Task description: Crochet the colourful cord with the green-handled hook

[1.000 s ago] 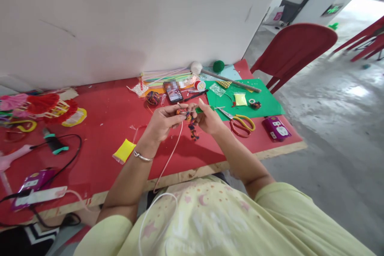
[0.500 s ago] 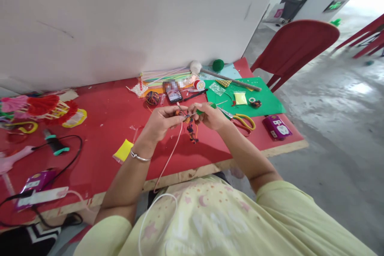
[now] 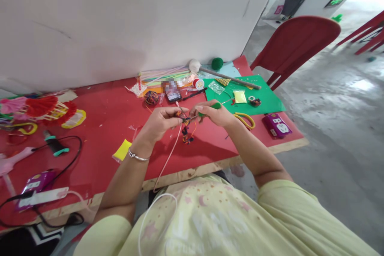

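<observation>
Between my hands hangs a small dark and orange yarn piece [image 3: 186, 136] over the red table covering. My left hand [image 3: 160, 125] pinches its upper end. In my right hand [image 3: 213, 114] is a green-handled tool [image 3: 216, 105], whose thin metal shaft reaches the yarn beside my left fingertips; its tip is too small to make out. An orange strand loops from the yarn piece toward my right fingers. A pink cord [image 3: 171, 153] runs from near my left fingers down to the table's front edge. The multicoloured yarn ball [image 3: 151, 98] lies behind my left hand.
A phone [image 3: 171, 91], a thread spool [image 3: 198, 84] and pipe cleaners [image 3: 163, 73] lie at the back. Yellow-handled scissors [image 3: 246, 120] and a purple box [image 3: 276, 125] sit at right. A yellow packet [image 3: 122, 150], black-and-teal tool [image 3: 56, 144] and cables are at left.
My right hand has moved right and slightly up, drawing the tool away from my left hand. The yarn piece has shifted a little left, and the orange strand bows out more.
</observation>
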Demonstrator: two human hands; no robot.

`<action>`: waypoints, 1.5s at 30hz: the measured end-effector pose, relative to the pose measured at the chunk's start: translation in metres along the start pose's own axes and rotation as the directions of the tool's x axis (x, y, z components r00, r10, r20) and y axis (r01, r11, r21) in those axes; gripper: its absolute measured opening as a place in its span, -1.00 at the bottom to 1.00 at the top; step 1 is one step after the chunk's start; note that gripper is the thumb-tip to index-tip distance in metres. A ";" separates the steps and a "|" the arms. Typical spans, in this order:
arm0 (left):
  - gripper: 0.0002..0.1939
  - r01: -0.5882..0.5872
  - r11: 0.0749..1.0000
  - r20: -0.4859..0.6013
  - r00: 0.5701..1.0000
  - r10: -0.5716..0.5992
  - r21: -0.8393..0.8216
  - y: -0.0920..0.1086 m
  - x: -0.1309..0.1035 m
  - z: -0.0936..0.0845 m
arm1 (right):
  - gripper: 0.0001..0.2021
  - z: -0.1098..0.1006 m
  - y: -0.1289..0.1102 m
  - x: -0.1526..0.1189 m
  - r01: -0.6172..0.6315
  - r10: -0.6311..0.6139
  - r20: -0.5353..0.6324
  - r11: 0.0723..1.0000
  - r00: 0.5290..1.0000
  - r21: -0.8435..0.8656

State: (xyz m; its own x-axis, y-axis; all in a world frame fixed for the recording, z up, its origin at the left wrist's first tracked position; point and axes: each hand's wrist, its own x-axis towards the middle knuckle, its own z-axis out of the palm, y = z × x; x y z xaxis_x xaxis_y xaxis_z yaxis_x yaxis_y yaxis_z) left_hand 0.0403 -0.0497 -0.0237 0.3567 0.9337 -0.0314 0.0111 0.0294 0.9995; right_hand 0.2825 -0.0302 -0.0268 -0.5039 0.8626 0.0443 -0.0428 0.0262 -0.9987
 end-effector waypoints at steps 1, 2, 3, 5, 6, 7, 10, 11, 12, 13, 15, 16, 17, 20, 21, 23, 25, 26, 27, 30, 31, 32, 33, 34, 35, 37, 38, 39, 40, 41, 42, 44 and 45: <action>-0.65 -0.001 1.000 -0.009 1.000 0.001 0.000 0.000 0.000 0.000 | -0.58 0.000 -0.001 -0.001 0.017 -0.017 -0.001 1.000 1.000 -0.025; -0.66 -0.003 1.000 -0.020 1.000 0.003 0.000 0.000 0.000 0.001 | -0.57 0.000 -0.001 -0.002 0.039 -0.039 -0.004 0.998 0.999 -0.054; -0.67 -0.004 1.000 -0.029 1.000 0.004 0.000 0.000 0.000 0.001 | -0.57 0.001 -0.002 -0.003 0.066 -0.067 -0.007 0.994 0.998 -0.088; -0.67 -0.008 1.000 -0.048 0.999 0.008 0.002 0.002 0.000 0.002 | -0.58 0.005 -0.003 -0.006 0.145 -0.151 -0.021 0.974 0.988 -0.172; -0.66 -0.011 1.000 -0.056 0.998 0.012 0.005 0.003 0.000 0.003 | -0.59 0.008 -0.004 -0.008 0.201 -0.213 -0.035 0.954 0.976 -0.222; -0.65 -0.018 1.000 -0.067 0.998 0.018 0.008 0.004 0.000 0.003 | -0.59 0.011 -0.003 -0.010 0.263 -0.287 -0.049 0.925 0.957 -0.276; -0.60 -0.046 0.999 -0.115 0.992 0.044 -0.015 0.006 0.002 0.006 | -0.62 0.024 0.005 -0.015 0.432 -0.504 -0.045 0.780 0.863 -0.452; -0.58 -0.053 0.998 -0.138 0.989 0.048 -0.037 0.006 0.003 0.008 | -0.66 0.028 0.010 -0.016 0.474 -0.568 -0.030 0.715 0.823 -0.514; -0.57 -0.062 0.996 -0.166 0.985 0.050 -0.064 0.005 0.004 0.009 | -0.71 0.033 0.015 -0.017 0.503 -0.626 -0.017 0.643 0.780 -0.578; -0.56 -0.072 0.993 -0.197 0.979 0.052 -0.094 0.004 0.004 0.012 | -0.77 0.038 0.022 -0.018 0.516 -0.681 -0.011 0.566 0.733 -0.643; -0.57 -0.096 0.982 -0.258 0.965 0.051 -0.163 0.001 0.005 0.018 | -0.85 0.047 0.033 -0.018 0.494 -0.773 -0.015 0.419 0.634 -0.762; -0.58 -0.111 0.973 -0.288 0.956 0.050 -0.200 -0.001 0.005 0.022 | -0.87 0.051 0.038 -0.017 0.469 -0.802 -0.019 0.368 0.596 -0.803; -0.60 -0.129 0.963 -0.318 0.947 0.049 -0.238 -0.002 0.005 0.027 | -0.87 0.054 0.041 -0.016 0.442 -0.819 -0.026 0.335 0.573 -0.832; -0.62 -0.179 0.926 -0.374 0.926 0.044 -0.334 -0.003 0.003 0.036 | -0.86 0.057 0.043 -0.012 0.399 -0.831 -0.038 0.306 0.555 -0.864; -0.63 -0.182 0.918 -0.375 0.926 0.039 -0.353 -0.002 0.002 0.036 | -0.85 0.056 0.042 -0.011 0.401 -0.829 -0.027 0.299 0.558 -0.866; -0.63 -0.144 0.916 -0.333 0.943 0.012 -0.374 0.003 0.000 0.033 | -0.82 0.052 0.040 -0.010 0.430 -0.831 0.019 0.268 0.556 -0.862; -0.65 -0.067 0.925 -0.258 0.966 -0.034 -0.374 0.008 -0.002 0.027 | -0.79 0.047 0.037 -0.009 0.470 -0.833 0.077 0.230 0.548 -0.852; -0.65 -0.030 0.929 -0.222 0.973 -0.057 -0.369 0.011 -0.002 0.023 | -0.79 0.045 0.037 -0.009 0.486 -0.832 0.104 0.212 0.545 -0.848; -0.67 -0.011 0.932 -0.202 0.977 -0.067 -0.362 0.014 -0.002 0.020 | -0.78 0.043 0.036 -0.009 0.501 -0.835 0.126 0.194 0.536 -0.844; -0.71 -0.009 0.939 -0.205 0.977 -0.066 -0.343 0.020 0.000 0.016 | -0.83 0.040 0.035 -0.009 0.542 -0.845 0.176 0.152 0.506 -0.826; -0.72 -0.011 0.940 -0.211 0.975 -0.065 -0.340 0.020 0.000 0.016 | -0.84 0.040 0.036 -0.010 0.553 -0.850 0.183 0.144 0.493 -0.821; -0.71 -0.011 0.940 -0.215 0.974 -0.067 -0.341 0.020 0.001 0.017 | -0.84 0.039 0.036 -0.010 0.559 -0.855 0.185 0.140 0.485 -0.817; -0.70 -0.008 0.938 -0.213 0.975 -0.070 -0.346 0.019 0.001 0.017 | -0.82 0.039 0.038 -0.011 0.562 -0.858 0.183 0.140 0.480 -0.815; -0.68 -0.002 0.935 -0.205 0.976 -0.075 -0.354 0.018 0.000 0.018 | -0.80 0.038 0.039 -0.011 0.561 -0.859 0.177 0.146 0.480 -0.815; -0.67 0.005 0.931 -0.195 0.977 -0.082 -0.365 0.017 0.000 0.019 | -0.80 0.037 0.041 -0.011 0.559 -0.860 0.169 0.153 0.482 -0.815; -0.65 0.037 0.923 -0.157 0.982 -0.105 -0.383 0.015 -0.002 0.018 | -0.83 0.034 0.044 -0.011 0.556 -0.851 0.163 0.170 0.499 -0.814; -0.64 0.061 0.920 -0.130 0.984 -0.120 -0.386 0.014 -0.003 0.017 | -0.83 0.032 0.045 -0.010 0.559 -0.844 0.171 0.172 0.508 -0.811; -0.64 0.083 0.920 -0.103 0.986 -0.132 -0.383 0.014 -0.004 0.015 | -0.83 0.030 0.044 -0.010 0.567 -0.837 0.188 0.166 0.513 -0.807; -0.64 0.096 0.922 -0.083 0.987 -0.137 -0.374 0.014 -0.004 0.013 | -0.83 0.027 0.043 -0.009 0.577 -0.830 0.212 0.154 0.517 -0.802; -0.64 0.097 0.929 -0.074 0.989 -0.132 -0.357 0.014 -0.005 0.010 | -0.83 0.024 0.040 -0.008 0.590 -0.819 0.240 0.143 0.522 -0.795; -0.64 0.086 0.940 -0.077 0.990 -0.117 -0.329 0.014 -0.005 0.008 | -0.83 0.022 0.036 -0.007 0.605 -0.803 0.269 0.137 0.531 -0.785; -0.66 0.042 0.976 -0.102 0.993 -0.065 -0.215 0.013 -0.004 0.003 | -0.84 0.017 0.025 -0.006 0.631 -0.755 0.323 0.152 0.571 -0.761; -0.68 0.010 0.992 -0.117 0.993 -0.025 -0.128 0.013 -0.004 0.002 | -0.84 0.014 0.019 -0.007 0.636 -0.719 0.345 0.174 0.604 -0.752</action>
State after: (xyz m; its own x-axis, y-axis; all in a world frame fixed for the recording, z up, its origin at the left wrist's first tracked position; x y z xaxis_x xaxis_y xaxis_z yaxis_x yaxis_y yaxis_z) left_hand 0.0408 -0.0534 -0.0110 0.2441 0.9681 -0.0565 -0.1047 0.0843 0.9909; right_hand 0.2726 -0.0428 -0.0456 -0.5709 0.3282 0.7526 0.3205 0.9330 -0.1637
